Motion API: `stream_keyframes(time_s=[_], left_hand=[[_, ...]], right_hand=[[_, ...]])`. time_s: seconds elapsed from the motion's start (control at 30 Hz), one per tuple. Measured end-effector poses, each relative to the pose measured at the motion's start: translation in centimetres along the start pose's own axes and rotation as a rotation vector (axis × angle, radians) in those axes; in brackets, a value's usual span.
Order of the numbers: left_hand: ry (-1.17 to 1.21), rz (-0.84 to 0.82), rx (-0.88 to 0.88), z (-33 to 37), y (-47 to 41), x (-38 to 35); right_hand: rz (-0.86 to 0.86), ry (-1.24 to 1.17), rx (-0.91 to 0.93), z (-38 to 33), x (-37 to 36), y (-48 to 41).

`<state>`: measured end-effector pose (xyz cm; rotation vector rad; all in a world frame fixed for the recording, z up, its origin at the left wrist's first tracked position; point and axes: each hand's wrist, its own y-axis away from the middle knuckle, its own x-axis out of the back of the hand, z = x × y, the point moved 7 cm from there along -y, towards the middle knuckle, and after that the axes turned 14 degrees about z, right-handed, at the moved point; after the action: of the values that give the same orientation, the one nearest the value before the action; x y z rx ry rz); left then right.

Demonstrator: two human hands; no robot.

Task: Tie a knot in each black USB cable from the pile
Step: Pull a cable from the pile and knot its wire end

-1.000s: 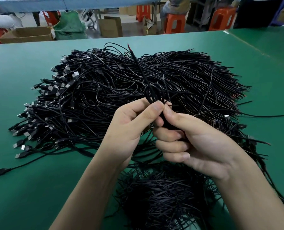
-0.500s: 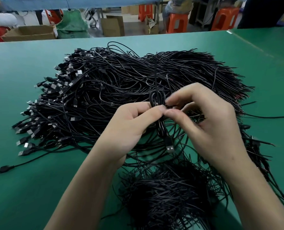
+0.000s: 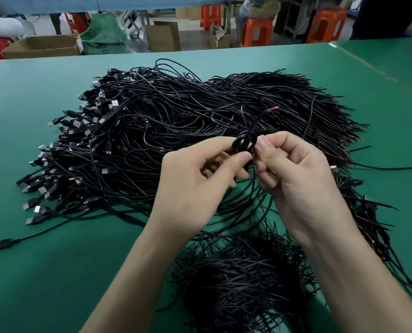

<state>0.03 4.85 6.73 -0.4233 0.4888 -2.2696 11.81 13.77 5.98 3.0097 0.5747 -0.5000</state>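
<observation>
Both hands are raised over the middle of the table. The thin black USB cable (image 3: 244,143) is wound into a small loop. The left hand (image 3: 200,181) pinches the loop between thumb and forefinger. The right hand (image 3: 298,179) pinches its other side, remaining fingers curled in. The cable's stripped end, showing red, sticks up and to the right above the loop. Directly behind lies the large pile of black USB cables (image 3: 166,131), with plugs fanned to the left and cut ends to the right. A smaller heap of black cables (image 3: 243,282) sits at the near edge, between the forearms. Containers: an open brown cardboard box (image 3: 41,45) stands on the floor past the far table edge, contents not discernible; a green sack (image 3: 104,34) is beside it. The green table top (image 3: 56,280) shows bare surface at near left and along the far edge. Orange plastic stools (image 3: 258,30) stand beyond it.
</observation>
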Motion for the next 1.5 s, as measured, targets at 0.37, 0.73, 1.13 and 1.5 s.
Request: stream_keyframes(time_s=[0.37,0.73,1.13,1.5], left_hand=[[0.202,0.052,0.173,-0.6,-0.3,0.5],[-0.184,0.04,-0.246,1.9,-0.1,0.6],[0.098,0.003,0.09,-0.2,-0.2,0.1],[-0.044,-0.049,-0.087,0.8,-0.3,0.7]], right_hand=[[0.055,0.001,-0.085,0.6,0.1,0.1],[0.079,-0.112,-0.245,1.8,-0.1,0.3],[0.048,-0.279,-0.311,1.7,-0.7,0.3],[0.025,-0.276,-0.332,1.7,-1.0,0.6]])
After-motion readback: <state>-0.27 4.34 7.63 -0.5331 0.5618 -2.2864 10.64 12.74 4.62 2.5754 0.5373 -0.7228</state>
